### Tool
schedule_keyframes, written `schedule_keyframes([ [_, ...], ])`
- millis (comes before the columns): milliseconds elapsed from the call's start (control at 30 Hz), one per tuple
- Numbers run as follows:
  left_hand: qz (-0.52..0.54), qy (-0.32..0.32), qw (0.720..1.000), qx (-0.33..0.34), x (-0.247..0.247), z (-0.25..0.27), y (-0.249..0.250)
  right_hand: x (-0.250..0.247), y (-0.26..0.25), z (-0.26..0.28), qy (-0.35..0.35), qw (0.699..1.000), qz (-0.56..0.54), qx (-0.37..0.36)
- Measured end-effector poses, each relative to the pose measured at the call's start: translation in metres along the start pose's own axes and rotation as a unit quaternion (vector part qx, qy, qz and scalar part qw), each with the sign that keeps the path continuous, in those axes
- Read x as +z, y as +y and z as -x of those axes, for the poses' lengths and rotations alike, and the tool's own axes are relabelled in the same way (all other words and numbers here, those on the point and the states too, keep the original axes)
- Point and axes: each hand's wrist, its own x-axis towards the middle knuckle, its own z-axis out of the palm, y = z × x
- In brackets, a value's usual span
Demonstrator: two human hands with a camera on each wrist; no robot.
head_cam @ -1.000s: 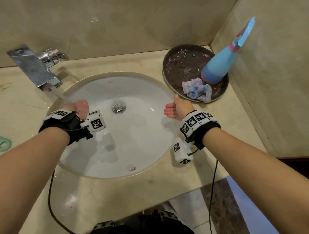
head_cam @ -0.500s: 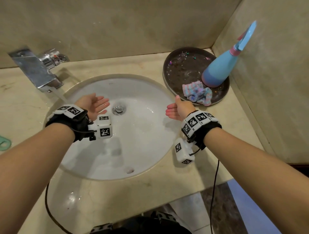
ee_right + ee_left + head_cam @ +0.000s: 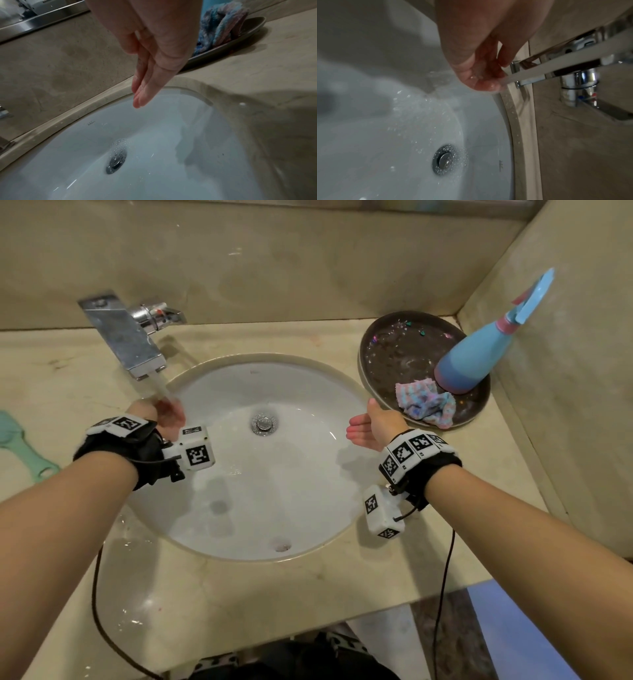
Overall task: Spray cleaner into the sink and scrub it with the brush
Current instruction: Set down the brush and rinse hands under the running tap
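Note:
The white oval sink (image 3: 274, 508) is wet, with a chrome drain (image 3: 264, 423) in the middle. Water runs from the chrome tap (image 3: 126, 344) onto my left hand (image 3: 164, 414), which is cupped under the stream at the sink's back left rim and holds nothing; in the left wrist view the left hand (image 3: 481, 75) catches water in its palm. My right hand (image 3: 368, 424) hovers over the sink's right side with straight fingers, empty, and the right wrist view shows the right hand (image 3: 145, 83) above the basin. The blue spray bottle (image 3: 479, 354) stands on a dark tray. The mint green brush (image 3: 17, 440) lies at the far left.
The round dark tray (image 3: 394, 361) sits at the back right corner and also holds a crumpled pastel cloth (image 3: 426, 404). Beige stone walls close the back and right. Puddles lie on the beige counter (image 3: 239, 604) in front of the sink. Cables hang from both wrists.
My left hand moved back from the middle of the basin to under the running tap. The right hand stayed nearly still over the sink's right side.

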Motion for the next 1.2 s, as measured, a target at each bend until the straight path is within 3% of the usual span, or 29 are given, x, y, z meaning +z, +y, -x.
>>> schedule_keyframes([
  [133, 0.025, 0.057, 0.996, -0.070, 0.006, 0.000, 0.008, 0.009, -0.001, 0.003, -0.003, 1.000, -0.004, -0.020],
  [200, 0.005, -0.017, 0.998, -0.056, 0.010, 0.007, 0.007, 0.012, 0.000, 0.002, -0.003, 1.000, -0.001, -0.021],
  [267, -0.037, -0.098, 0.994, 0.019, 0.008, 0.003, 0.002, 0.015, 0.000, 0.004, -0.004, 1.000, 0.005, -0.018],
  [367, 0.078, -0.077, 0.989, -0.104, 0.010, 0.020, 0.005, 0.021, -0.002, 0.004, -0.006, 1.000, 0.007, -0.020],
  [467, 0.050, -0.057, 0.995, -0.071, 0.008, 0.025, 0.003, 0.027, -0.005, 0.004, -0.013, 1.000, 0.014, -0.023],
  [667, 0.007, -0.017, 0.997, -0.075, 0.006, 0.030, 0.002, 0.045, -0.008, 0.005, -0.027, 0.999, 0.026, -0.030],
  [767, 0.052, -0.008, 0.995, -0.083, 0.010, 0.027, 0.001, 0.052, -0.009, 0.005, -0.033, 0.999, 0.024, -0.030],
  [800, 0.076, -0.018, 0.993, -0.087, 0.011, 0.027, 0.002, 0.053, -0.009, 0.005, -0.034, 0.999, 0.023, -0.031],
  [933, 0.100, -0.161, 0.978, -0.085, 0.012, 0.030, 0.007, 0.055, -0.009, 0.000, -0.039, 0.998, 0.031, -0.031],
  [967, 0.082, -0.155, 0.980, -0.090, 0.010, 0.029, 0.007, 0.055, -0.009, -0.001, -0.039, 0.998, 0.033, -0.030],
  [1100, 0.054, -0.025, 0.991, -0.117, -0.005, 0.013, 0.004, 0.055, -0.007, -0.005, -0.036, 0.998, 0.039, -0.030],
  [1200, 0.034, -0.045, 0.992, -0.111, -0.007, 0.013, 0.004, 0.055, -0.007, -0.005, -0.034, 0.998, 0.040, -0.030],
])
